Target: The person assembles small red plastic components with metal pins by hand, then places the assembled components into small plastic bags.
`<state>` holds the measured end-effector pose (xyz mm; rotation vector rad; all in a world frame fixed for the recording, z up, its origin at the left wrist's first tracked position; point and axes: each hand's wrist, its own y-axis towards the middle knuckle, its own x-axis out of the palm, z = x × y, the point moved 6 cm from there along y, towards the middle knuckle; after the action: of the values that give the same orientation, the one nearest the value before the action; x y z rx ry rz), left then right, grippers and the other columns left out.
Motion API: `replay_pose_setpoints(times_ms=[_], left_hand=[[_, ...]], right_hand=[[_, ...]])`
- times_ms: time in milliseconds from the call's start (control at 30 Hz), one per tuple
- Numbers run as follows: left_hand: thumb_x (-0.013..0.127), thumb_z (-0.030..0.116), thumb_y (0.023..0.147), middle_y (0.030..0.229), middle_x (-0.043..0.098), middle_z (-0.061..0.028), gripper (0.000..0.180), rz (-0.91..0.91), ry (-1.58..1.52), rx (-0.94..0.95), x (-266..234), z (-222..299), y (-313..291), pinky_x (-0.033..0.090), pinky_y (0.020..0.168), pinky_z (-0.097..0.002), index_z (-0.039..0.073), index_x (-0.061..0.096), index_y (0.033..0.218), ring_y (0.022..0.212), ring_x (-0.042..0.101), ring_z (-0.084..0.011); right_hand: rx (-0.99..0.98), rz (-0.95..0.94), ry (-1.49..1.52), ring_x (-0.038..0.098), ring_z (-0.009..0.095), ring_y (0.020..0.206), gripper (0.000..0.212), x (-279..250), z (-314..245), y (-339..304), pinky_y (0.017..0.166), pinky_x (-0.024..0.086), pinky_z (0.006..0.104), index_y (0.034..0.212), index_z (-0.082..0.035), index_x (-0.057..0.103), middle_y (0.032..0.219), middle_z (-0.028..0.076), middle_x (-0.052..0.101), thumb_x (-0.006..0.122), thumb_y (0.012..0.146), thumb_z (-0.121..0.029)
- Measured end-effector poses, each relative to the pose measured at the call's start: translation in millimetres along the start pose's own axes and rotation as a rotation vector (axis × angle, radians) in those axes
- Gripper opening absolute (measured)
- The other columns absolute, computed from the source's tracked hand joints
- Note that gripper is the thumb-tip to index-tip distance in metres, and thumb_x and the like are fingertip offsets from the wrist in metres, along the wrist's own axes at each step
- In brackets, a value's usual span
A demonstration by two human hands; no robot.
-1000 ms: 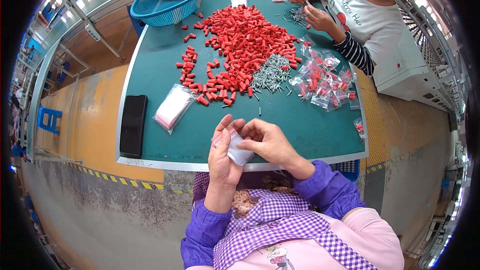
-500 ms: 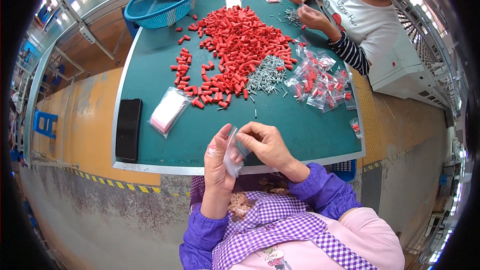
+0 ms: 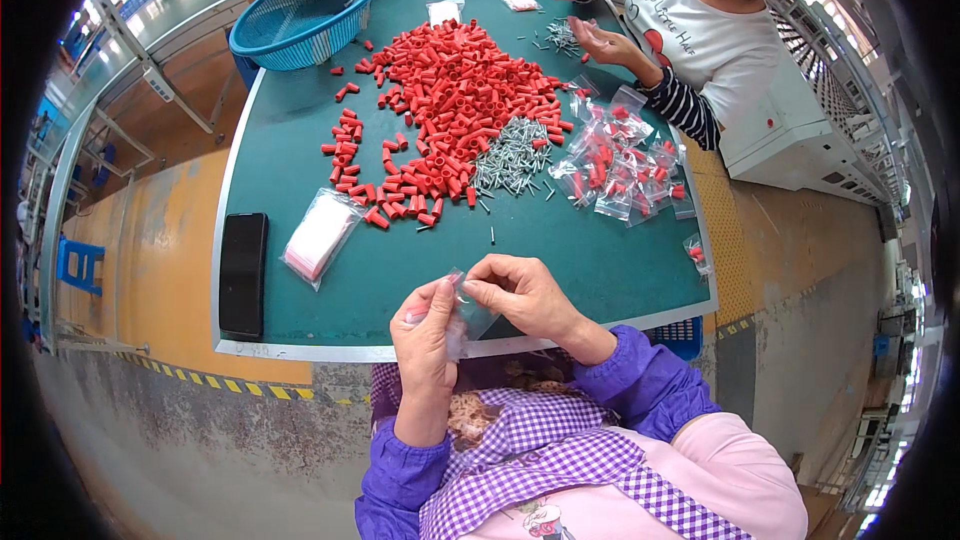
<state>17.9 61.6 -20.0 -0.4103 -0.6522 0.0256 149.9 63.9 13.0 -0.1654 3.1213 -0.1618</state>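
Note:
Just past the table's near edge, I hold a small clear plastic bag [image 3: 475, 320] between both hands. My left hand [image 3: 424, 332] grips its left side with the thumb over the top; something pinkish in the palm is mostly covered by the fingers. With thumb and forefinger, my right hand [image 3: 532, 300] pinches the bag's upper edge. Ahead lies a big heap of red plastic sleeves [image 3: 435, 105], with a pile of grey screws [image 3: 512, 158] at its right side. One loose screw [image 3: 492, 235] lies closer to my hands. Filled clear bags [image 3: 625, 160] with red pieces are heaped on the right.
A pack of empty bags [image 3: 322, 235] and a black phone [image 3: 243, 275] lie at the table's left. At the far left corner stands a blue basket [image 3: 305, 20]. A co-worker [image 3: 700, 30] sits at the far right, hands over more screws [image 3: 562, 37].
My left fingers have gone from stretched upward to closed with the thumb on the bag. The bag has tilted to the right between my hands. The co-worker's hands have moved apart.

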Motion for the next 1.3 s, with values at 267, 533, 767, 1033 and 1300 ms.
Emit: replay_pose_setpoints(times_ms=[267,533,767,1033,1300], left_hand=[[0.067,0.009,0.085,0.076,0.061,-0.0009,0.011,-0.008,0.011,-0.017,-6.0,-2.3,0.0,0.039,0.049,-0.0186,0.0,0.065,0.092,0.059,0.052,-0.006],[0.066,0.003,0.085,0.075,0.061,-0.0001,0.003,-0.045,0.068,0.106,-3.4,3.4,-0.2,0.04,0.058,-0.0173,0.001,0.064,0.085,0.064,0.051,-0.0048],[0.069,0.001,0.082,0.073,0.059,0.0013,0.008,-0.044,0.119,0.18,-6.5,6.5,1.9,0.038,0.056,-0.017,0.002,0.062,0.079,0.061,0.049,-0.0035],[0.069,0.004,0.082,0.078,0.063,-0.001,0.012,-0.019,0.112,0.062,-4.0,8.7,-2.4,0.042,0.055,-0.0185,0.001,0.064,0.092,0.064,0.055,-0.0063],[0.067,0.003,0.084,0.079,0.064,-0.0012,0.011,-0.033,0.09,-0.016,-9.7,2.0,-3.8,0.041,0.054,-0.0186,0.0,0.066,0.095,0.062,0.054,-0.006]], right_hand=[[0.011,0.182,-0.295,0.054,0.007,0.064,0.017,-33.5,-2.7,4.7,0.056,0.044,0.0254,0.087,0.001,0.065,0.069,0.003,0.062,0.064,0.086,-0.016],[-0.086,0.519,-1.265,0.064,0.034,0.076,0.035,-102.5,-15.8,43.6,0.067,0.05,0.0432,0.088,0.0,0.061,0.084,0.017,0.064,0.066,0.081,-0.034],[-0.047,0.355,-1.409,0.064,0.034,0.081,0.018,-105.5,-4.5,70.3,0.071,0.051,0.0442,0.082,-0.001,0.059,0.084,0.017,0.065,0.063,0.08,-0.019],[-0.179,0.337,-1.159,0.06,0.037,0.084,0.012,-123.6,-26.1,61.4,0.077,0.047,0.0438,0.086,-0.003,0.059,0.088,0.015,0.063,0.062,0.079,-0.011],[-0.197,0.171,-1.198,0.06,0.034,0.087,0.024,-122.5,-25.2,43.4,0.077,0.048,0.0395,0.096,0.002,0.061,0.092,0.018,0.061,0.067,0.074,-0.007]])
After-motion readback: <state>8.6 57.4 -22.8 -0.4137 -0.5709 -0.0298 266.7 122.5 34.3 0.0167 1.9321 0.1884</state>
